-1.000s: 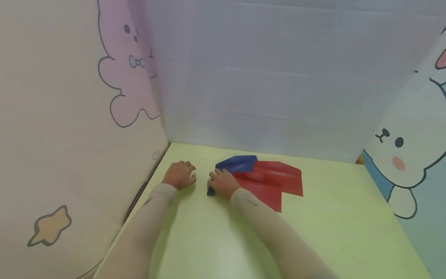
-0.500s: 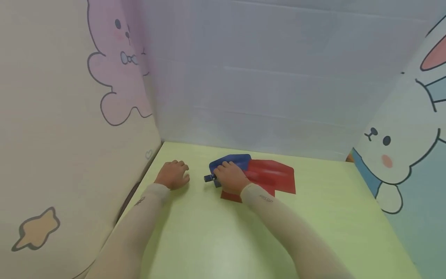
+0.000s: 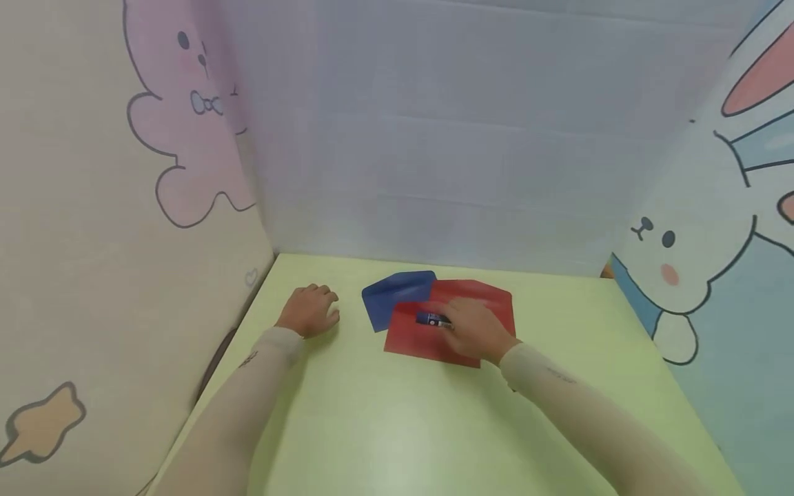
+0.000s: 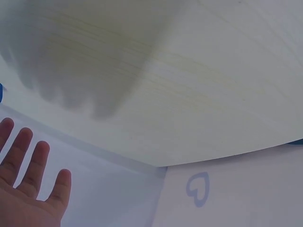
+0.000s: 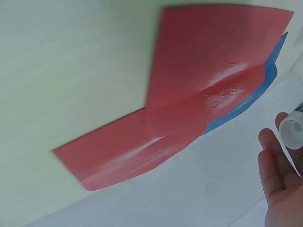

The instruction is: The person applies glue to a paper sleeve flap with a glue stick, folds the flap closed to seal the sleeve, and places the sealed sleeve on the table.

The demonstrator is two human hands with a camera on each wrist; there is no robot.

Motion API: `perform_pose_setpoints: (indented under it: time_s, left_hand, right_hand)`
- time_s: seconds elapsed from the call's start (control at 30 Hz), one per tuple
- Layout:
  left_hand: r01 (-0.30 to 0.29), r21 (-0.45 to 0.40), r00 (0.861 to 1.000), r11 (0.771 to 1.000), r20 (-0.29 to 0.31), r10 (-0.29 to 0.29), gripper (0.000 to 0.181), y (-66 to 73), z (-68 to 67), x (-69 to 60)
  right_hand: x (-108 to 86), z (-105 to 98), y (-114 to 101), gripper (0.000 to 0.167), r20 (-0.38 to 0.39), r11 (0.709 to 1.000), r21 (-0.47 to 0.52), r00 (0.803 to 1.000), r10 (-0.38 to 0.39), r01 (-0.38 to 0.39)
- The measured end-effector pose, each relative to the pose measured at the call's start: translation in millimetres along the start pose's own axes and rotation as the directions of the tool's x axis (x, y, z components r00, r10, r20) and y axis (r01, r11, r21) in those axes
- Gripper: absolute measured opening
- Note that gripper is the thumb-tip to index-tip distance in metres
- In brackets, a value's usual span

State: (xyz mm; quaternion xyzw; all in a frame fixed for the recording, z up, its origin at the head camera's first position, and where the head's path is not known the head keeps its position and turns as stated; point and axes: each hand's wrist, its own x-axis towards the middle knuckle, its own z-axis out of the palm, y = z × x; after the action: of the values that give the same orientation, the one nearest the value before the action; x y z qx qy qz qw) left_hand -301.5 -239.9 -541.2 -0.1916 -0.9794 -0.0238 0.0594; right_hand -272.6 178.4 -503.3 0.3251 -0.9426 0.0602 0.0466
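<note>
In the head view, my right hand grips a small dark-blue tube, seemingly a glue stick, held sideways above the red envelopes. Its white hollow end shows beside my fingers in the right wrist view. The front red envelope overlaps a blue envelope and a second red envelope. Their flaps point toward the back wall. My left hand is left of the blue envelope, fingers loosely bent and holding nothing. The left wrist view shows its fingers spread apart.
The pale yellow table ends at a white-grey back wall. A left wall with a pink bear drawing and a right panel with a rabbit drawing flank it.
My right hand has lifted the tube from the left of the envelopes and carried it rightward over the red ones. The left hand has stayed nearly still. The head view has turned slightly right.
</note>
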Motion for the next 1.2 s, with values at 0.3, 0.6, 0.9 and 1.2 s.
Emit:
perform_pose_setpoints:
  time_s: [0.3, 0.6, 0.9, 1.2]
  left_hand:
    - [0.007, -0.009, 1.000, 1.000, 0.003, -0.007, 0.042, -3.9, 8.8, 3.3]
    - [-0.068, -0.105, 0.997, 0.992, -0.051, 0.063, 0.044, 34.9, -5.4, 13.0]
    - [-0.293, -0.245, 0.956, 0.924, -0.058, 0.287, 0.048, 130.4, -33.4, 21.2]
    - [-0.521, -0.126, 0.852, 0.844, -0.142, 0.504, 0.035, 177.0, -40.8, 16.2]
  right_hand:
    - [-47.2, -6, 8, 0.028, -0.040, 0.998, 0.064, 0.999, 0.012, -0.009]
    - [-51.6, -11, 7, 0.027, -0.065, 0.998, 0.057, 0.998, 0.013, -0.009]
    - [-54.8, -15, -2, 0.026, -0.123, 0.994, 0.068, 0.990, -0.073, 0.082]
    - [-57.3, -16, -12, 0.025, -0.243, 0.973, 0.002, 0.944, -0.222, 0.229]
